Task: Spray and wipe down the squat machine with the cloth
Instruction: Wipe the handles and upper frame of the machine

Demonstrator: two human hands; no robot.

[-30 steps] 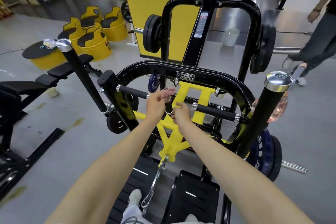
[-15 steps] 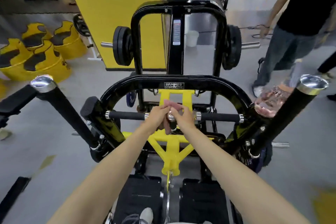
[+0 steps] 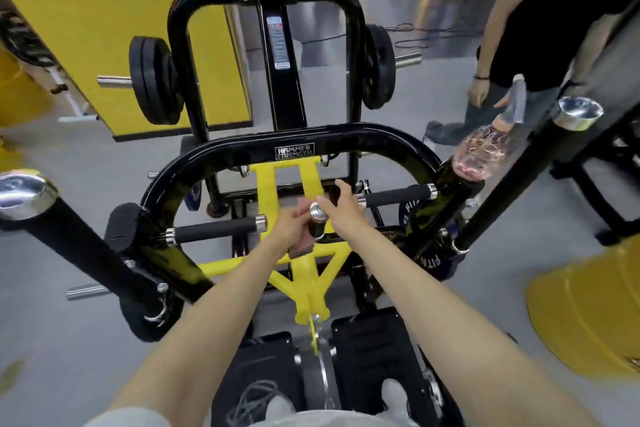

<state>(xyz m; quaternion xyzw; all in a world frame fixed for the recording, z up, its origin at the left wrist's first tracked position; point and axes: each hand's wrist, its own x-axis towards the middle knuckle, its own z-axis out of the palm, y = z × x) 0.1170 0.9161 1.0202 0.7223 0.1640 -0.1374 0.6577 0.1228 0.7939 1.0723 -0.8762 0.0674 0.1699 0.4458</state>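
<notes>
A bystander in a black top stands on the grey floor at the right. A yellow wall panel rises at the left; a yellow drum sits lower right.

We have one view, worn on the head, looking forward and down over both forearms at the squat machine close ahead; edges seem blurred.

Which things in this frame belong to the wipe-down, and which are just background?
In the job:
squat machine
cloth, in left hand
right hand
spray bottle, resting on the machine's right side

Background:
yellow drum
bystander
yellow wall
</notes>
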